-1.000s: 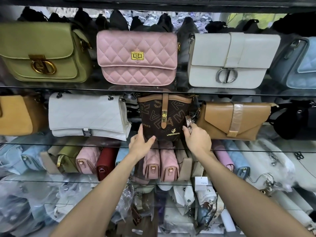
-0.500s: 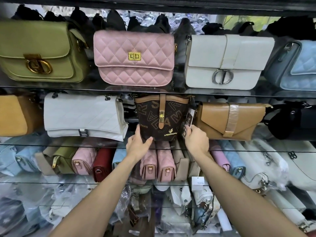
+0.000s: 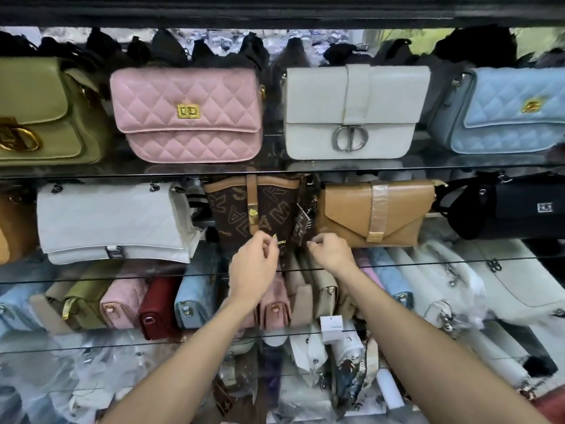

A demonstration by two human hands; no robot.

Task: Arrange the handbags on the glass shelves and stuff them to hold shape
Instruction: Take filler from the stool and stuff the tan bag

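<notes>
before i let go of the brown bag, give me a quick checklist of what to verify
1. Brown bag upright on the middle shelf: ok, strap and clasp run vertical.
2. Gap to the tan bag: not ok, a hang tag is squeezed between them.
3. Gap to the white bag: ok, clear space shows.
4. Left hand grip: cannot tell, fingers curl at the bag's lower front.
5. Right hand grip: cannot tell, fingertips sit at the tag's bottom.
6. Bag stuffed: cannot tell, though its sides look full.
</notes>
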